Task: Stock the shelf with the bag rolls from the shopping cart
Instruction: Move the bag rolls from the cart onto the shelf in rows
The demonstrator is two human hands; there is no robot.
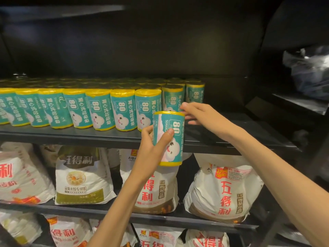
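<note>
My left hand [153, 150] grips a teal bag roll [170, 138] with yellow ends, held upright in front of the black shelf's [71, 135] front edge. Its top reaches the level of the front row of bag rolls [99, 109], which stand side by side along the shelf, with more rows behind them. My right hand [201, 113] reaches over the shelf to the right of the held roll, fingers extended toward the rolls [195, 92] at the right end of the rows. Whether those fingers touch a roll cannot be told. The shopping cart is out of view.
The shelf to the right of the rows is bare black metal [240, 129]. Below it, white flour bags [224, 191] fill two lower shelves. A dark plastic-wrapped bundle [308, 72] lies on a neighbouring shelf at the far right.
</note>
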